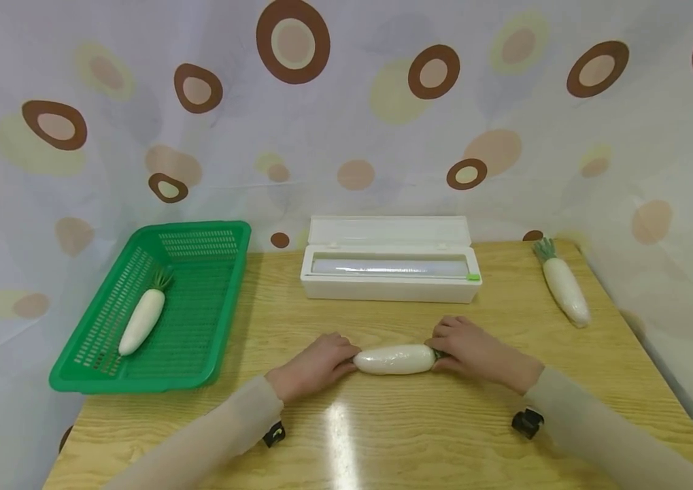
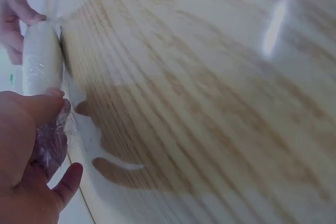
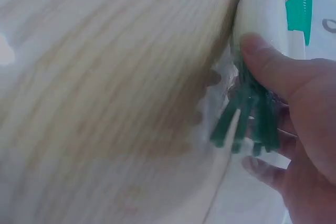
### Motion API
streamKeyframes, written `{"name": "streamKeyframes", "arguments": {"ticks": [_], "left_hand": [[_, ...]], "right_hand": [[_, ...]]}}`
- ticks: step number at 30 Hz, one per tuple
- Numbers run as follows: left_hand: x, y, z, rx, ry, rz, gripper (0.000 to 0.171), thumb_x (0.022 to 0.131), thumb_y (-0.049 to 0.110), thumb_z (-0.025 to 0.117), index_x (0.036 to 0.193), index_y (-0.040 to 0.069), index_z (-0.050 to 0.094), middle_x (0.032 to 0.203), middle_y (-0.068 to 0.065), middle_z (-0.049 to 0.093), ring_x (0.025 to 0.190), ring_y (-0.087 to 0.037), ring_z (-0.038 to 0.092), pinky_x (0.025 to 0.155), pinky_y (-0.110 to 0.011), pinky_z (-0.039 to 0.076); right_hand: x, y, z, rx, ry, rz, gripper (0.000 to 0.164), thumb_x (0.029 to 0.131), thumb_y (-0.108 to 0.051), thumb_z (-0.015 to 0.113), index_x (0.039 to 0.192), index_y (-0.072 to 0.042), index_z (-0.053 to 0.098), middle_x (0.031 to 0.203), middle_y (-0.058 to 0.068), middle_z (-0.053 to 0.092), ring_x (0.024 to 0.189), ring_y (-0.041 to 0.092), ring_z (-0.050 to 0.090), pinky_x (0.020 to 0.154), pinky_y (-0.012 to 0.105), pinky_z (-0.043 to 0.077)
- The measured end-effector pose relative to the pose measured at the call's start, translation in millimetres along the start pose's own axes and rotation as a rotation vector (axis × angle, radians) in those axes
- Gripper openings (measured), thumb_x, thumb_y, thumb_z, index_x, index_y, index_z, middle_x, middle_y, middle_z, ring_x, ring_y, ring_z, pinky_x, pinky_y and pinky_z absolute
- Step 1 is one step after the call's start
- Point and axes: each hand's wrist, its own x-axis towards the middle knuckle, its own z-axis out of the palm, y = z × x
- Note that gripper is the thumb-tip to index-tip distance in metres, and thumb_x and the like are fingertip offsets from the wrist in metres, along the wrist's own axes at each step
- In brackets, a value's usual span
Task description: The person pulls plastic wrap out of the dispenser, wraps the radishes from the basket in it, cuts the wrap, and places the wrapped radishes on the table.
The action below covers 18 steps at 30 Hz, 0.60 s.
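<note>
A white radish (image 1: 395, 359) in shiny clear plastic film lies crosswise at the middle of the table, between both hands. My left hand (image 1: 315, 367) pinches its left end. In the left wrist view, crumpled film (image 2: 52, 140) bunches under the left thumb and fingers. At the leafy end, my right hand (image 1: 475, 354) grips the radish, thumb on top. Cut green stalks (image 3: 249, 121) stick out below the right thumb in the right wrist view, with film around them. The undersides of the grip are partly hidden.
Behind the radish stands a white cling film box (image 1: 392, 289), lid up, with a roll inside. A green basket (image 1: 217, 354) on the left holds another white radish (image 1: 143, 321). A leafy radish (image 1: 566, 291) in film lies at the table's right. A patterned curtain (image 1: 346, 136) hangs behind.
</note>
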Motion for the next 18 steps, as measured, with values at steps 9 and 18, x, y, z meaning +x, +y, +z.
{"name": "streamKeyframes", "arguments": {"ticks": [9,18], "left_hand": [[-2.1,1.0,-0.3,0.032,-0.016,-0.011,0.025,0.107,0.022,0.061,0.127,0.009,0.07,0.11,-0.003,0.069,0.103,-0.019,0.06,0.094,-0.039,0.049],[-1.0,-3.9,-0.2,-0.119,0.004,-0.117,0.024,0.107,0.023,0.062,0.124,0.012,0.074,0.108,-0.001,0.075,0.099,-0.017,0.065,0.093,-0.039,0.051]], "right_hand": [[0.9,-6.1,1.9,0.013,0.025,-0.007,0.055,0.094,-0.036,0.078,0.137,-0.005,0.063,0.12,0.006,0.067,0.115,0.029,0.061,0.101,0.055,0.047],[2.7,-4.2,7.8,0.067,0.061,0.01,0.045,0.095,-0.032,0.076,0.129,-0.003,0.07,0.111,0.007,0.071,0.109,0.03,0.062,0.097,0.055,0.048]]}}
